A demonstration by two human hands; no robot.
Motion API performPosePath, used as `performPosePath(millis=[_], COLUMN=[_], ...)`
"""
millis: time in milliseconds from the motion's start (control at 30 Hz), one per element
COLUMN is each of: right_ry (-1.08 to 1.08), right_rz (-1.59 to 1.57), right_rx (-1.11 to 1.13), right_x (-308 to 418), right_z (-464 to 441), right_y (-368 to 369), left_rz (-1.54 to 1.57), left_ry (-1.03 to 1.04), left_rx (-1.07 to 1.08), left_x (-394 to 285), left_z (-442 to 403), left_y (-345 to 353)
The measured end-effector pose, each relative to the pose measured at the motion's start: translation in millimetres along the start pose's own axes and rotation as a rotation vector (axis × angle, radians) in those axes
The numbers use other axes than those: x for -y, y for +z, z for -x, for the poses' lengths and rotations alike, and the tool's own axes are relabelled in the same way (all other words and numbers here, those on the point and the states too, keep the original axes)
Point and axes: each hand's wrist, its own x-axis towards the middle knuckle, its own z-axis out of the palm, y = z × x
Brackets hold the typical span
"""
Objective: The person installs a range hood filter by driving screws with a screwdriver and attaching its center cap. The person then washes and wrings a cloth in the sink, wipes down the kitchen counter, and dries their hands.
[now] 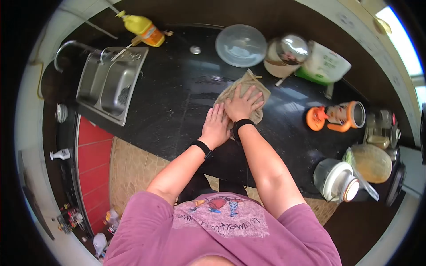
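A beige cloth [246, 79] lies spread and wrinkled on the black countertop [173, 124]. My right hand [242, 105] presses flat on its middle, the fingers stretched out and spread. Close beside it, my left hand [215, 126] rests at the cloth's near-left edge with its fingers extended. The hands touch or nearly touch. Both wrists wear dark bands. Wet-looking streaks show on the counter just left of the cloth.
A double sink [116, 82] sits at the left, with a yellow bottle [146, 30] behind it. Along the back stand a clear bowl [241, 45] and a white-and-green package [326, 64]. An orange-handled jar [346, 116] and a white-lidded container [333, 177] are at the right.
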Motion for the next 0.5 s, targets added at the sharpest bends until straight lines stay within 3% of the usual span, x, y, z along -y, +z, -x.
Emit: performPosePath(millis=[200, 500], right_ry=[-0.118, -0.268], right_rz=[0.064, 0.113], right_rx=[0.138, 0.165], right_x=[88.5, 206.0], right_z=[-15.1, -42.3], right_y=[18.3, 61.8], left_rz=[0.085, 0.139], left_ry=[-0.178, -0.286], left_rx=[0.021, -0.035], left_x=[73.2, 191.2], left_z=[9.6, 13.4], left_y=[-8.7, -13.5])
